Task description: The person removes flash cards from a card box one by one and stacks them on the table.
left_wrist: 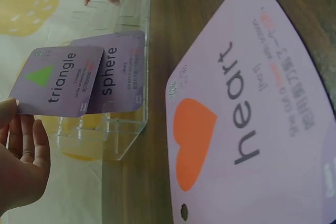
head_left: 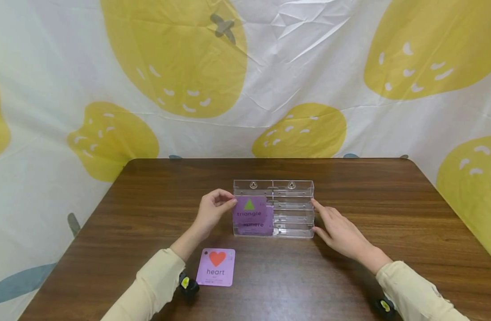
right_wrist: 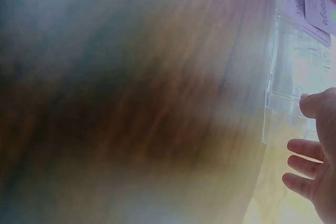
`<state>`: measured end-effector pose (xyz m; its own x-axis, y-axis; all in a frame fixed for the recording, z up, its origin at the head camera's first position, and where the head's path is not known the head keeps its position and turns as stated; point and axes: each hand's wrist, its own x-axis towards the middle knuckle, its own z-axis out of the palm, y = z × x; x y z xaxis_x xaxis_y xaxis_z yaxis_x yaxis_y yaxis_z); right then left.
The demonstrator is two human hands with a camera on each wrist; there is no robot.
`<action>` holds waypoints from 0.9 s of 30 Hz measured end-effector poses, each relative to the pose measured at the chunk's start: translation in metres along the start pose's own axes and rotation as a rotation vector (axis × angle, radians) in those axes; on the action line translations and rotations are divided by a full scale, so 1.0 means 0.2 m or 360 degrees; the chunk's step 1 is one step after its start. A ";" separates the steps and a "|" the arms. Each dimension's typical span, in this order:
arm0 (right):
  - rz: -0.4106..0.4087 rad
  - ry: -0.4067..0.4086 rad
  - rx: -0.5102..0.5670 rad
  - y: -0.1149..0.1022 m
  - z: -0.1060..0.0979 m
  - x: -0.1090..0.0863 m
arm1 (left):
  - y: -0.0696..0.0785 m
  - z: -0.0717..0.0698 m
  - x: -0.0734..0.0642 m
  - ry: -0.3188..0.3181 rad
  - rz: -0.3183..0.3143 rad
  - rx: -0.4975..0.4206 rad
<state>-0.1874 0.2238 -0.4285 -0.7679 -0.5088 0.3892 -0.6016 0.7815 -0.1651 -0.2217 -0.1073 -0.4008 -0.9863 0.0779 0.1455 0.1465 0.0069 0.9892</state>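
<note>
Triangle card (head_left: 250, 209) | left hand (head_left: 210, 211) pinches edge | right hand (head_left: 338, 228) touches clear rack (head_left: 293, 206)

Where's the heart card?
In the head view, the heart card lies on the table, right of the left sleeve, in front of the clear rack.

The head view is bright, evenly lit and mostly crisp, with pale sheen on the worktop (head_left: 285, 281) and glossy highlights along creases in the cloth backdrop (head_left: 213, 138). The left wrist view is dimmer; the heart card (left_wrist: 252, 108) looks stretched, its small print soft. In the right wrist view, the worktop blurs heavily under milky haze and the clear rack (right_wrist: 295, 72) washes out.
</note>
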 end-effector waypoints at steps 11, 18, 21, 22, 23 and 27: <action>0.0005 -0.0003 0.0014 0.00 0.00 0.00 | 0.03 -0.01 -0.01 -0.0014 -0.0031 -0.0052; -0.0003 0.0003 0.0016 0.00 0.00 0.00 | 0.07 -0.02 -0.04 0.0012 -0.0082 -0.0016; 0.0004 -0.0007 0.0014 0.00 0.00 0.00 | 0.08 -0.03 -0.07 0.0025 -0.0125 -0.0019; 0.0008 -0.0010 0.0016 0.00 0.00 0.00 | 0.08 -0.03 -0.08 0.0025 -0.0144 -0.0030; 0.0011 -0.0013 0.0017 0.00 0.00 0.00 | 0.08 -0.04 -0.08 0.0025 -0.0158 -0.0042; 0.0018 -0.0020 0.0016 0.00 0.00 0.00 | 0.07 -0.06 -0.11 0.0018 -0.0231 -0.0077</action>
<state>-0.1879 0.2234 -0.4282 -0.7773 -0.5045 0.3759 -0.5951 0.7835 -0.1788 -0.1982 -0.1201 -0.3900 -0.9977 0.0683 0.0011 -0.0010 -0.0309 0.9995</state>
